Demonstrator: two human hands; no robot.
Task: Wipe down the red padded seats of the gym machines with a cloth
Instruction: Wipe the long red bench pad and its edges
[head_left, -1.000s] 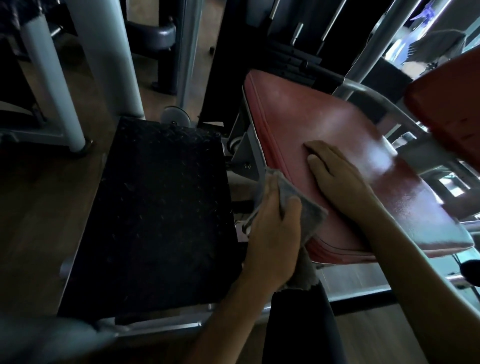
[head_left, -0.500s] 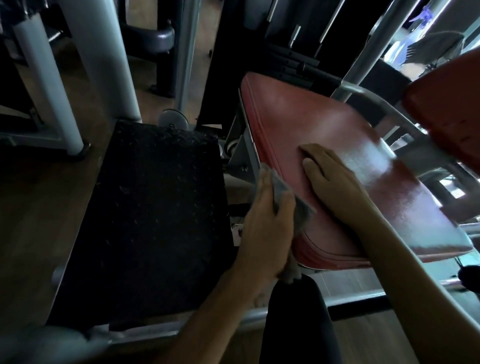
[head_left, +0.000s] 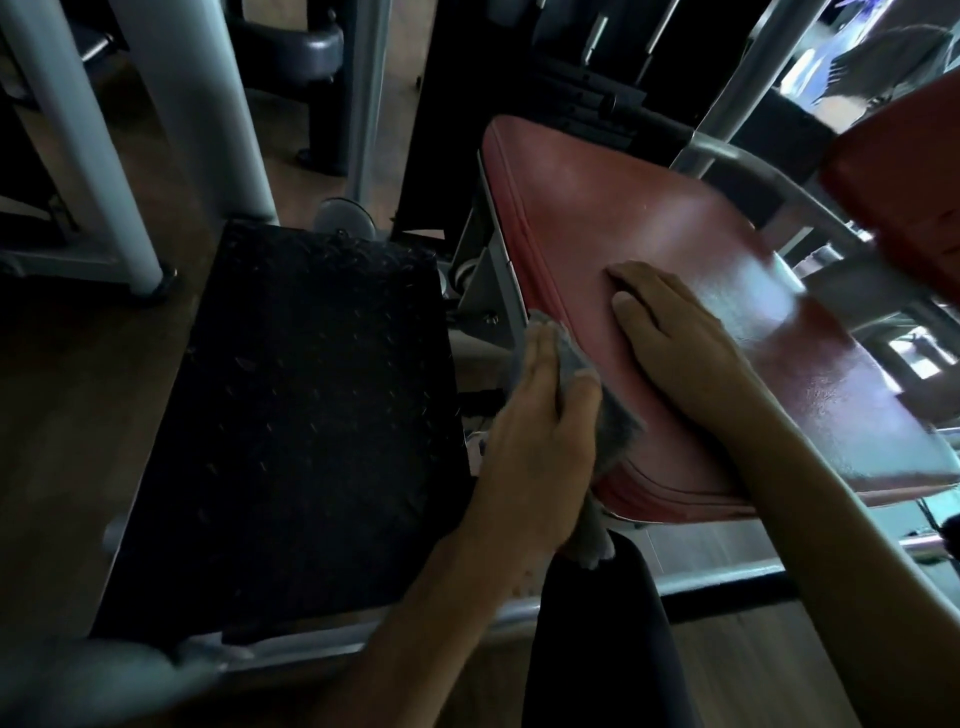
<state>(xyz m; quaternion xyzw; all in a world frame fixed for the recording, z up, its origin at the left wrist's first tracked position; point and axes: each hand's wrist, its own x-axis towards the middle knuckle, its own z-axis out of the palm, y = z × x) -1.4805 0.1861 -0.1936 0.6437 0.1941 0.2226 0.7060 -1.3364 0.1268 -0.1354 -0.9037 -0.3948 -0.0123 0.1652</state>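
A person is looking down at a red padded seat (head_left: 649, 249), a broad cushion of glossy vinyl with rounded corners and piped seams along its rim. It is lying tilted across the right half of the view, and pale light is gleaming on its smooth top. The left hand (head_left: 540, 431) is gripping a grey cloth (head_left: 621, 423), a soft, fuzzy rag, with the thumb over it and the fingers lying straight along it. The hand is pressing the cloth against the seat's left edge near the front corner, and a loose tail of the rag is hanging below the hand. The right hand (head_left: 670, 332) is resting flat and open on top of the seat, fingers straight and close together, just beside the cloth. To the left of the seat, a black footplate (head_left: 311, 415) with a rough, raised-tread surface is sitting low over a brown wooden floor (head_left: 52, 405). A grey metal bracket (head_left: 485, 280) is standing between the plate and the seat. Thick, pale grey round posts (head_left: 202, 104) are rising behind the plate. A dark weight stack (head_left: 587, 98) is standing beyond the seat. A curved grey frame tube (head_left: 753, 171) is passing behind the seat's far corner. A second red pad (head_left: 904, 171) is showing at the upper right edge, blurred. The person's dark-clad leg (head_left: 597, 639) is filling the space below the seat's front corner.
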